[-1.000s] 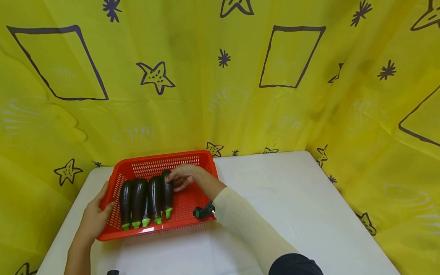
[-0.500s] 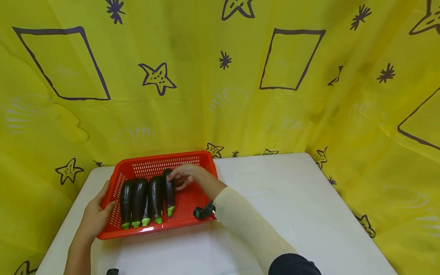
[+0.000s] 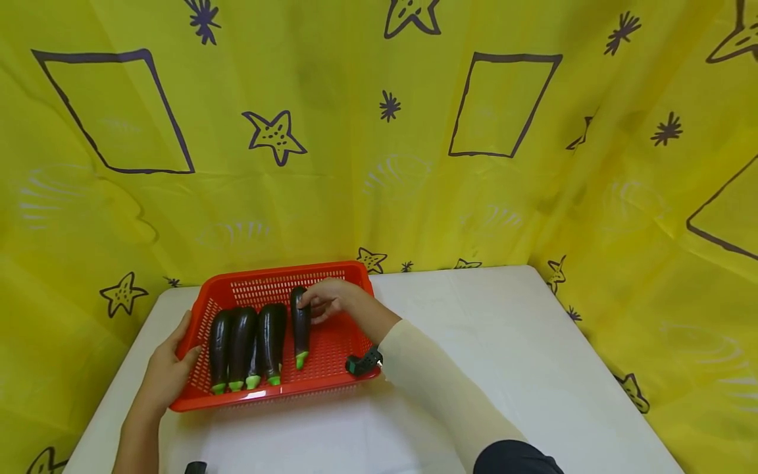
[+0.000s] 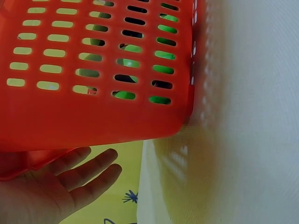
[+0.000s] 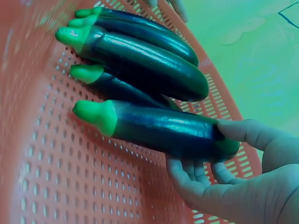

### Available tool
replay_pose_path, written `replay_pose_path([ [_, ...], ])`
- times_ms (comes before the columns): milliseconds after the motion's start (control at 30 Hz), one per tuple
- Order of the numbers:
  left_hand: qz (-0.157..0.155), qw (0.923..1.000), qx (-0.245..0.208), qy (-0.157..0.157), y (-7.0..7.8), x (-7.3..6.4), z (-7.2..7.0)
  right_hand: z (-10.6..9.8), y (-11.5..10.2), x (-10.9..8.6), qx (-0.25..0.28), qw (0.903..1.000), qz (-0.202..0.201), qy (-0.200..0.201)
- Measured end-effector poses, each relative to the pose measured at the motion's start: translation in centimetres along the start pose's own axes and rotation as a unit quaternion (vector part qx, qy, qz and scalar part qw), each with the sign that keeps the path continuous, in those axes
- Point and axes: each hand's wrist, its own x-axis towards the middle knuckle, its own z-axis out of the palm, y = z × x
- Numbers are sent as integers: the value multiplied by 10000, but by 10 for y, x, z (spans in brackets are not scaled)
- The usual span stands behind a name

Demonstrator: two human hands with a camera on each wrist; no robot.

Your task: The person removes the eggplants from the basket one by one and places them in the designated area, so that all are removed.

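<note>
A red perforated basket (image 3: 331, 378) stands at the table's back left. Inside, dark, glossy eggplants (image 3: 243, 342) lie side by side toward the left, green stalk ends facing me. My right hand (image 3: 331, 299) pinches the rightmost eggplant (image 3: 302, 329) near its far rounded end, thumb on one side and fingers on the other; a gap separates it from the others. In the right wrist view this eggplant (image 5: 163, 130) slants over the perforated floor. My left hand (image 3: 168, 372) holds the basket's left rim, thumb over it; in the left wrist view several fingers (image 4: 88, 170) extend straight outside the wall.
The white-covered table (image 3: 474, 336) extends to the right of the basket. A yellow curtain (image 3: 355, 197) with star drawings encloses the back and sides. A dark strapped device (image 3: 364, 362) at my right wrist overlaps the basket's front right corner.
My right hand has drawn the rightmost eggplant to the right, away from its neighbour, widening the gap. The left hand stays at the basket's rim.
</note>
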Motion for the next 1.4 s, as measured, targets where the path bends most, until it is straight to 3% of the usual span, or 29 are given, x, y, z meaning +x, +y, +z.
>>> replay_pose_path([
  [600, -24, 10000, 3, -29, 0, 0, -1, -2, -7, -20, -183, 9995, -146, -200],
  [967, -46, 10000, 37, -17, 0, -1, -1, -3, -3, -25, -370, 9980, -456, -253],
  [1400, -15, 10000, 19, -54, -2, 0, -1, -12, 5, -43, -527, 9921, -1120, 217],
])
